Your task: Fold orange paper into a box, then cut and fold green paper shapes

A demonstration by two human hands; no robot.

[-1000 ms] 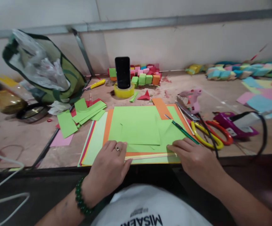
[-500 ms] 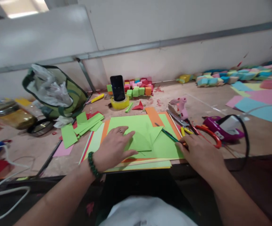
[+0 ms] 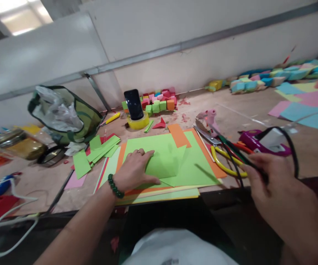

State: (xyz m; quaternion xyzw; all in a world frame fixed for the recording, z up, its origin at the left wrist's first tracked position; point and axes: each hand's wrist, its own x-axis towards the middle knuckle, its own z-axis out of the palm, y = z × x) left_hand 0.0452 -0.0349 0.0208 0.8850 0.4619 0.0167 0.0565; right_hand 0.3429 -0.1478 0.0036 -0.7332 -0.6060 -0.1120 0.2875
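My left hand [image 3: 136,167] lies flat with fingers apart on a folded green paper piece [image 3: 164,165], which rests on a larger green sheet [image 3: 200,162]. Over the table's right front, my right hand [image 3: 280,187] is closed round a slim dark green pencil [image 3: 229,145], raised and pointing to the upper left. Its outline is blurred by motion. Beneath the pencil lie yellow-handled scissors [image 3: 219,162]. An orange paper strip [image 3: 179,135] overlaps the sheet's top edge.
A phone [image 3: 134,105] leans upright on a yellow tape roll [image 3: 138,121], before small paper cubes [image 3: 156,106]. Cut green strips [image 3: 103,149] and a green bag [image 3: 89,121] are left. A pink glue gun [image 3: 210,117] and purple tool [image 3: 254,143] stand right.
My right hand has lifted the pencil off the green sheet and moved right, towards me. The yellow scissor handles are now uncovered. My left hand stays on the folded paper.
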